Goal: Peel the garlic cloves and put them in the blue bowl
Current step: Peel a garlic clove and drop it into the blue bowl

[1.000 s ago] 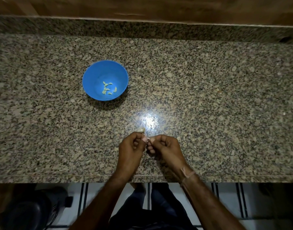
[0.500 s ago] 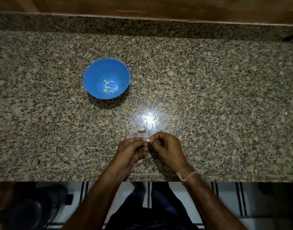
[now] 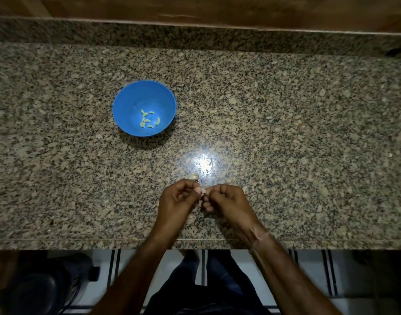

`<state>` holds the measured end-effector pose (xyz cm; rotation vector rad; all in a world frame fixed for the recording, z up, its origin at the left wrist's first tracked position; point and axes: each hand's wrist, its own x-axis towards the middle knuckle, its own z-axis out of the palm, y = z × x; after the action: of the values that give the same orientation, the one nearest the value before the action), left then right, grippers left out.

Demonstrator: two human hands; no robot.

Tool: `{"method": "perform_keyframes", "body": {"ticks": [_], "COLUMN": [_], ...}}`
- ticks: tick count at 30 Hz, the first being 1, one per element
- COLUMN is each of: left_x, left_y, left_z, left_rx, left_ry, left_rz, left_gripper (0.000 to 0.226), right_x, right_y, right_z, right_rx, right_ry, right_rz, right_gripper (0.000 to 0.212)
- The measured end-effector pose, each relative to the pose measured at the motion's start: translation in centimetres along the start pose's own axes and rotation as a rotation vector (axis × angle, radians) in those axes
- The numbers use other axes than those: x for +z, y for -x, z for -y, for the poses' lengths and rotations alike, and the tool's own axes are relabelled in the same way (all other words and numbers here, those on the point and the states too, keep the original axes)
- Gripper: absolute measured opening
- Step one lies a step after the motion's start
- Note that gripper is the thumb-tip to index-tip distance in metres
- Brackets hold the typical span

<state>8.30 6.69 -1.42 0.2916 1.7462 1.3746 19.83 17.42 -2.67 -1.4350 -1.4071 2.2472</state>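
The left hand (image 3: pixel 179 198) and right hand (image 3: pixel 229 201) meet fingertip to fingertip low over the near part of the bench (image 3: pixel 308 133). Each pinches an end of one small clove (image 3: pixel 203 191). The left seems to steady it while the right thumb and forefinger work at the skin, but that is a guess from the grip, as the clove is mostly hidden. The other fingers of both hands are curled under.

Worked this near the body, any skin would likely drop on the bench, not into the bowl (image 3: pixel 127 98).

Just beyond the left knuckles lies a second clove (image 3: pixel 193 176) — unpeeled, by its papery look. It is clear of the hand but in easy reach for the next turn.

The bowl stands farther off to the left, well apart from both hands. It holds about seven peeled cloves (image 3: pixel 147 120), loosely clustered right of its centre.

The count is one bowl, one clove in hand and one waiting.
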Motion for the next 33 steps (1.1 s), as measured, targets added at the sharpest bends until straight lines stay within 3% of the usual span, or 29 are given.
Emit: {"method": "perform_keyframes", "body": {"ticks": [2,4,6,9,10,11,14,16,20,22,26,28,30,33], "left_x": [-0.2,0.0,0.0,0.2,0.4,0.5,0.6,0.8,1.0,1.2,1.6,1.8,1.7,1.7], "left_y": [0.1,0.0,-0.2,-0.7,-0.6,-0.7,-0.2,-0.1,-0.7,-0.7,-0.1,0.0,-0.1,-0.2], "left_z": [0.0,-0.3,0.0,0.5,0.6,0.8,0.9,0.5,0.5,0.6,0.2,-0.3,-0.2,0.3], "left_rx": [0.325,0.418,0.277,-0.219,-0.3,-0.263,0.263,0.391,-0.063,-0.185,0.01,0.081,0.07,0.035], "left_ry": [-0.368,-0.477,-0.362,0.126,0.193,0.137,-0.403,-0.514,-0.13,0.024,-0.233,-0.326,-0.338,-0.323], "left_rz": [-0.027,-0.044,-0.032,0.038,0.044,0.015,-0.084,-0.112,-0.071,-0.066,-0.206,-0.216,-0.193,-0.165], "left_gripper": [0.009,0.009,0.008,0.016,0.016,0.015,0.015,0.017,0.024,0.029,0.021,0.02,0.023,0.027], "right_x": [0.3,0.4,0.2,-0.1,-0.2,-0.1,0.6,0.7,-0.2,-0.1,0.4,0.4,0.2,0.0], "right_y": [0.0,0.2,0.7,1.0,0.9,0.8,0.5,0.4,0.5,0.4,0.5,0.7,0.7,0.5], "right_z": [0.3,0.3,0.2,0.3,0.4,0.4,0.3,-0.1,-0.6,-0.6,-0.7,-0.8,-0.9,-1.0], "right_rx": [0.118,0.139,0.034,-0.248,-0.276,-0.25,0.036,0.07,-0.192,-0.207,-0.104,-0.085,-0.103,-0.235], "right_ry": [-0.106,-0.125,-0.005,0.379,0.437,0.427,0.083,-0.005,0.381,0.375,0.0,-0.077,-0.059,0.226], "right_rz": [0.005,-0.007,-0.025,-0.115,-0.125,-0.117,-0.049,-0.05,-0.14,-0.135,-0.03,-0.025,-0.041,-0.104], "right_gripper": [0.018,0.02,0.017,0.009,0.009,0.012,0.024,0.025,0.009,0.007,0.012,0.012,0.012,0.01]}}
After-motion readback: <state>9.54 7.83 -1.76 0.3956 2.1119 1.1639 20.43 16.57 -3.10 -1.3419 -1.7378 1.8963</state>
